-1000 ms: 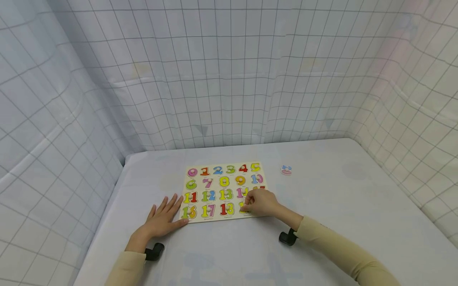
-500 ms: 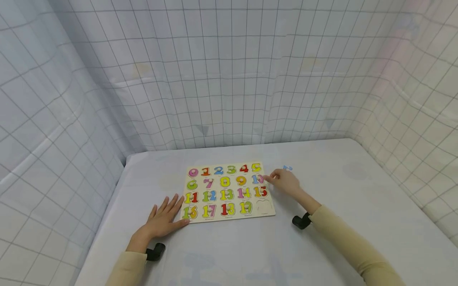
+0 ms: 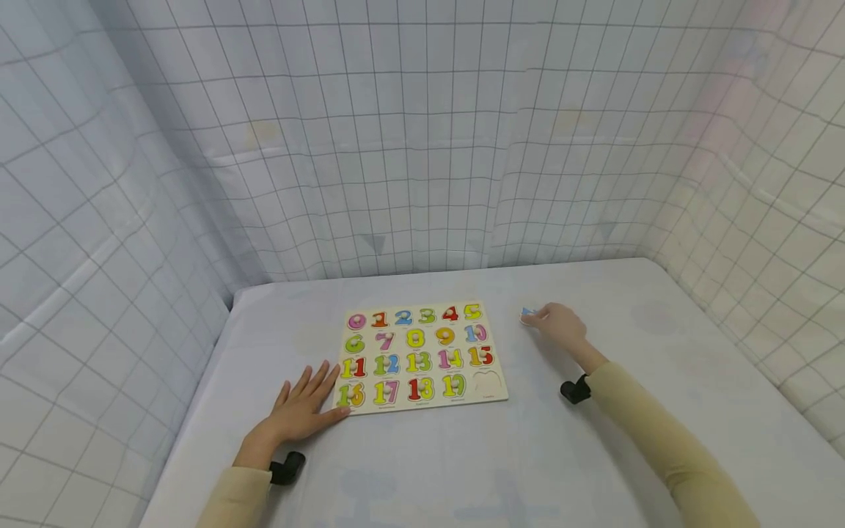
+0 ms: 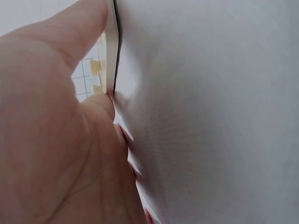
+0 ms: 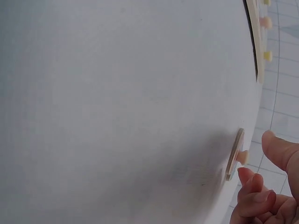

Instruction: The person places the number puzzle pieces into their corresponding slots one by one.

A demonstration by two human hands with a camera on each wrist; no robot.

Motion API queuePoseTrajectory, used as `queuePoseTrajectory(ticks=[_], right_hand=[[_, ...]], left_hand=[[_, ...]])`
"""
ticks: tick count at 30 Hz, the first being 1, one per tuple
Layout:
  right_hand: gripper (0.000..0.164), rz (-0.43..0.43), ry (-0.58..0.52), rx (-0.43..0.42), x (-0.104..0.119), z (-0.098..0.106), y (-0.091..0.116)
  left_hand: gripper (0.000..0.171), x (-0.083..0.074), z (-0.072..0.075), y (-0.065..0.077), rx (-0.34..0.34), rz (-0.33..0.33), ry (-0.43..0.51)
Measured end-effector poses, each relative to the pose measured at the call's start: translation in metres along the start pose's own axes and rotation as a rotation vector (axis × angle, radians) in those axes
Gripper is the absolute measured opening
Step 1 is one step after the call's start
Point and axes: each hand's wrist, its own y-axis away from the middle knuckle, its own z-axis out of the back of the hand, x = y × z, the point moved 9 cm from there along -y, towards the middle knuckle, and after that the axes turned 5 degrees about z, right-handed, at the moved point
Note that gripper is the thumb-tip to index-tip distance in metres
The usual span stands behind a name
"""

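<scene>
My left hand lies flat on the table with fingers spread, its thumb on the lower left corner of the number puzzle board. In the left wrist view the thumb crosses the board's edge. Knobbed pieces numbered 0 to 19 fill the board; a bare recess shows at lower right. Right of the board, my right hand reaches over a loose blue-and-pink puzzle piece, partly hiding it. The right wrist view shows thumb and fingers apart around its knob, without a grip; the piece lies on the table.
A white cloth covers the table. White curtains with a grid pattern stand behind it and on both sides. A black wrist camera sits on the right wrist, and another camera on the left.
My right hand has left the 19 piece, uncovering the board's lower right, and moved up and right to the loose piece. My left hand stays in place.
</scene>
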Motion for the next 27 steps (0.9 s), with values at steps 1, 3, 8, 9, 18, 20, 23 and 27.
queuePoseTrajectory(ticks=[1,3,8,9,18,20,23,27], right_hand=[[0.055,-0.007,0.000,0.002,-0.001,-0.001,-0.001],[0.054,-0.023,0.003,0.009,-0.002,-0.002,-0.003],[0.051,-0.018,0.030,0.016,-0.002,-0.005,-0.010],[0.050,-0.015,0.035,0.015,-0.002,-0.005,-0.011],[0.044,-0.002,0.067,-0.005,0.005,-0.004,-0.015],[0.044,0.003,0.069,-0.009,0.006,-0.004,-0.015],[0.042,0.011,0.070,-0.012,0.005,-0.004,-0.017],[0.040,0.039,0.074,-0.017,0.006,-0.004,-0.017]], left_hand=[[0.090,0.001,-0.001,0.000,0.001,0.003,-0.007],[0.091,0.004,-0.003,-0.002,0.001,0.012,-0.024],[0.092,0.010,-0.007,-0.005,0.000,0.030,-0.058],[0.093,0.011,-0.007,-0.006,-0.001,0.030,-0.055],[0.094,0.022,-0.013,-0.012,-0.010,0.031,-0.081],[0.094,0.022,-0.013,-0.012,-0.012,0.031,-0.079],[0.094,0.019,-0.011,-0.010,-0.012,0.030,-0.066],[0.094,0.012,-0.006,-0.006,-0.003,0.035,-0.053]])
